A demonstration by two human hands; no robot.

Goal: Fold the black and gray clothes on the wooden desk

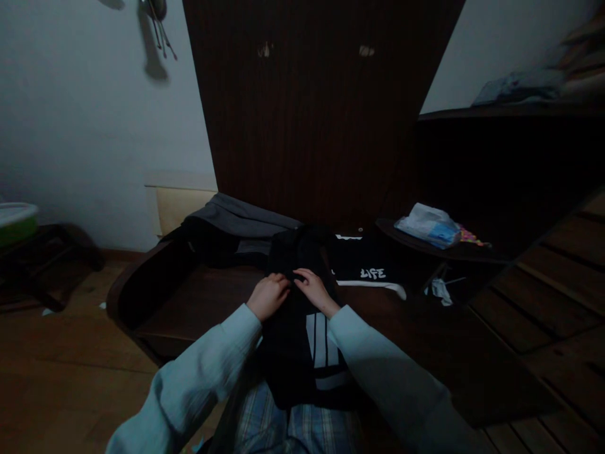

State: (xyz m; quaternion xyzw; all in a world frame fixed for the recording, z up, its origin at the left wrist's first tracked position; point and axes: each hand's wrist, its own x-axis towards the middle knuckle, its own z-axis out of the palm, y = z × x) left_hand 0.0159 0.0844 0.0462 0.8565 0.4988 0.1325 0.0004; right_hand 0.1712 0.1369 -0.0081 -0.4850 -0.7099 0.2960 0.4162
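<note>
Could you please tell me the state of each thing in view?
Black garment: laid out, pale panels showing
Left hand: on the black garment, fingers bent; grip unclear
Right hand: on the black garment, fingers bent; grip unclear
Grey garment: loosely laid
Lettered garment: lying down, lettering showing
Plastic bag: crumpled
Green tub: upright, partly in view
Dark panel: upright, marked in two places

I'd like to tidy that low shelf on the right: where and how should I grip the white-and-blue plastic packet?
Grip the packet by its raised white left part, coming from the front left and above, probably with the right hand. That end is uncovered, while a pink patterned thing lies at the other. The packet looks soft and crumpled, so a broad grasp seems safest.
</note>
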